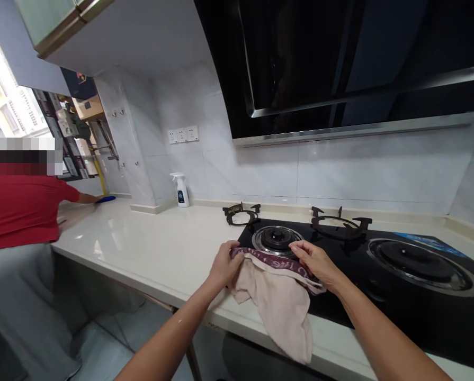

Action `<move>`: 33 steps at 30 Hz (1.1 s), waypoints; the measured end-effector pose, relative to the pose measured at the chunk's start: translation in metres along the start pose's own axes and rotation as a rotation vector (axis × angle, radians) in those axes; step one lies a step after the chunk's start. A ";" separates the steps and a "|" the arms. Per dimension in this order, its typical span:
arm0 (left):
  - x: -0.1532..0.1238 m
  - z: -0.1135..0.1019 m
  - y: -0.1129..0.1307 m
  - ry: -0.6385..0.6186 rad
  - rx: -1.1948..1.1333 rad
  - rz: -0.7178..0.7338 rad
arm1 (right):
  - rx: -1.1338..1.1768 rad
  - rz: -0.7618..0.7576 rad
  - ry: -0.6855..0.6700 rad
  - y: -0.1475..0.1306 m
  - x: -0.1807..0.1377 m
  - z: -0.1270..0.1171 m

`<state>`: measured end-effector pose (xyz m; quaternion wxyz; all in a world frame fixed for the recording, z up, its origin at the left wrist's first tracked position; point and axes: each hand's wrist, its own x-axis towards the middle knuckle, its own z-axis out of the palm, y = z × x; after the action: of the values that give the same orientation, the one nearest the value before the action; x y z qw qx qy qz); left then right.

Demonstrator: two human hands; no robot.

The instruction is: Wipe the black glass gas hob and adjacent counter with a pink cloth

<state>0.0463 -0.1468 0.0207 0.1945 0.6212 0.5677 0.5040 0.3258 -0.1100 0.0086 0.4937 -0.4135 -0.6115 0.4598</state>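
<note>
My left hand (225, 264) and my right hand (315, 259) both grip the top edge of a pale pink cloth (282, 304) with a dark maroon band. The cloth is stretched between them over the front of the black glass gas hob (379, 286) and hangs down past the counter edge. Just behind my hands is the left burner (276, 239) with its pan support taken off. The right burner (421, 263) is also bare.
Two black pan supports (241, 214) (341, 222) lie behind the hob. A white spray bottle (181, 190) stands by the tiled wall. A person in a red top (20, 209) works at the counter's far left with a blue cloth (105, 199). The range hood (340, 63) hangs overhead.
</note>
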 end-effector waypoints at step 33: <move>0.012 0.015 -0.013 -0.482 0.732 0.077 | -0.434 -0.289 -0.227 0.019 -0.016 0.028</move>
<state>0.0509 -0.1269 0.0089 0.0696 0.7696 0.6238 0.1174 0.3016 -0.1254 -0.0159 0.3826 -0.3640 -0.7994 0.2865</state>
